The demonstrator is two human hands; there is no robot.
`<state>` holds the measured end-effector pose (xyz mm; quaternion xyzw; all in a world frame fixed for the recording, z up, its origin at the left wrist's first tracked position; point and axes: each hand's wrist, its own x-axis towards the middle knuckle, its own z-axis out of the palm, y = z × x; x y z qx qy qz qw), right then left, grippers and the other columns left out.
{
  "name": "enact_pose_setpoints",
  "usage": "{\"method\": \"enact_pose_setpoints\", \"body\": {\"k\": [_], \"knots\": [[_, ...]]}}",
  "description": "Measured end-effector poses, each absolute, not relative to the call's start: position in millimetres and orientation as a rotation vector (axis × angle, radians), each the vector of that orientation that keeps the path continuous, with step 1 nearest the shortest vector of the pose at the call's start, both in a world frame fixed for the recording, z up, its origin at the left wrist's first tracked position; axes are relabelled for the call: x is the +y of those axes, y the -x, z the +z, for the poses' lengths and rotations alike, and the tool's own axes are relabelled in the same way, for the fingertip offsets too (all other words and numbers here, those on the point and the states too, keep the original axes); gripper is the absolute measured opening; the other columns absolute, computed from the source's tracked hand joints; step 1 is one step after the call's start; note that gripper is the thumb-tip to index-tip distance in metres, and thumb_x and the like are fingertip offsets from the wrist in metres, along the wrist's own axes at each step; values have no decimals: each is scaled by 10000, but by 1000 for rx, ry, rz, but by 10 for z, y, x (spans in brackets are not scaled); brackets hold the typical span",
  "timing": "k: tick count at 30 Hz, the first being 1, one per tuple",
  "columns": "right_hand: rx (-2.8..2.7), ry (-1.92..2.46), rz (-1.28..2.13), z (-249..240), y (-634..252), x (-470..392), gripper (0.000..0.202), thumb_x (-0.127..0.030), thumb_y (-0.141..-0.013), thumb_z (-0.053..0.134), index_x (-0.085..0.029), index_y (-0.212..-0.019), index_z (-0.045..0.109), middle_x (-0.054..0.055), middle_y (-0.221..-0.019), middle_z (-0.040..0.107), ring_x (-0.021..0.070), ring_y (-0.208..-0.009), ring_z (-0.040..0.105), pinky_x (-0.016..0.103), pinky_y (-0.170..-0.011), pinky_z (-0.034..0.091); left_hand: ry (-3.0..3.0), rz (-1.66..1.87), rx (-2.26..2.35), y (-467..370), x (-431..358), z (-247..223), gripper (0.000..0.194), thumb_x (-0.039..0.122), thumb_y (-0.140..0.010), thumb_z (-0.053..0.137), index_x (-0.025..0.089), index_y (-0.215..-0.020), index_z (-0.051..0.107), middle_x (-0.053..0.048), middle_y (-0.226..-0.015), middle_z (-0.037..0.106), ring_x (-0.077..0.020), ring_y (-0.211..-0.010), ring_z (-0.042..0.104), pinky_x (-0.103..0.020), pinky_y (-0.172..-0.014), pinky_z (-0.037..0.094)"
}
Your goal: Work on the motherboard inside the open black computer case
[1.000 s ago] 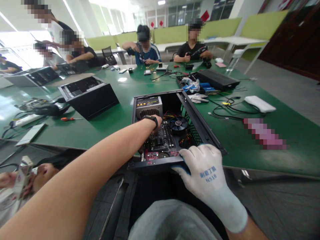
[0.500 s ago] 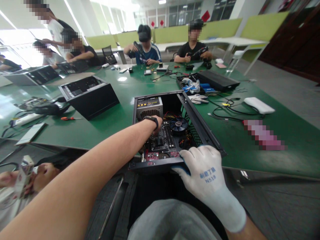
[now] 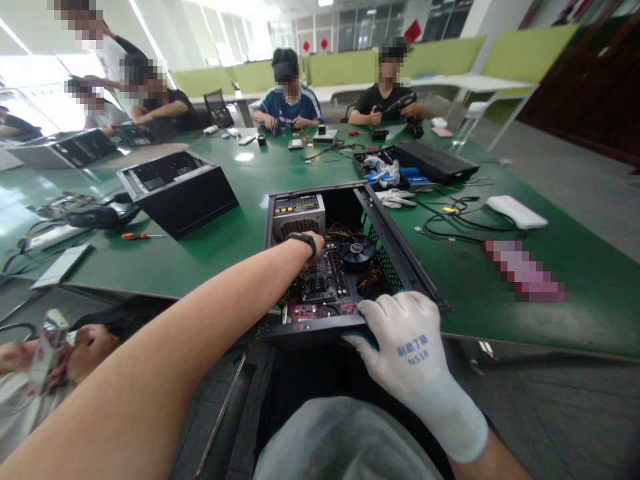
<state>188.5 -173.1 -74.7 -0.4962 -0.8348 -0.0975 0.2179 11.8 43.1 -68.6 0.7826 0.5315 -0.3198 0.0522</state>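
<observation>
An open black computer case (image 3: 407, 250) lies at the near edge of the green table. Inside it are a power supply (image 3: 299, 215) at the back left, a black fan (image 3: 357, 249) and a motherboard (image 3: 320, 283). My left hand (image 3: 316, 252), bare with a dark band at the wrist, reaches into the case just below the power supply; its fingers are hidden. My right hand (image 3: 400, 333), in a white glove, grips the near right corner of the case frame, thumb below and fingers over the rim.
Another black case (image 3: 195, 200) stands at the left, near a red screwdriver (image 3: 135, 236). Cables (image 3: 450, 227), a white box (image 3: 517, 211) and a tray with gloves (image 3: 383, 170) lie right. People work across the table; someone's hands (image 3: 93, 353) are at lower left.
Across the table, the person in blue has lowered a raised hand with a dark tool to the tabletop. My own hands have hardly moved.
</observation>
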Motion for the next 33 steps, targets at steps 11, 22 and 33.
{"method": "enact_pose_setpoints", "body": {"k": [11,22,33], "knots": [[-2313,1376,-283,-737,-1882,-1732,309,-499,-845,703,-215,-958,656,43,-797,604,256,-794,477,408,-798,270,-2394,-963,1629,-137,384,-647,570,211,-580,905,115,-1128,781,-174,-1175,752,-310,-1110,702,-323,-955,562],[-2326,1394,-254,-721,-1882,-1731,296,-490,-870,676,-210,-966,661,45,-810,614,247,-804,493,405,-809,262,-2398,-994,1594,-134,426,-677,597,239,-563,905,122,-1135,782,-169,-1135,764,-307,-1054,719,-333,-946,564],[-2340,1436,-283,-695,-1861,-1738,323,-508,-819,735,-215,-936,671,43,-793,614,253,-791,501,402,-796,265,-2390,-916,1637,-138,368,-624,534,213,-546,906,108,-1059,801,-166,-1078,777,-312,-1027,724,-327,-935,566]]}}
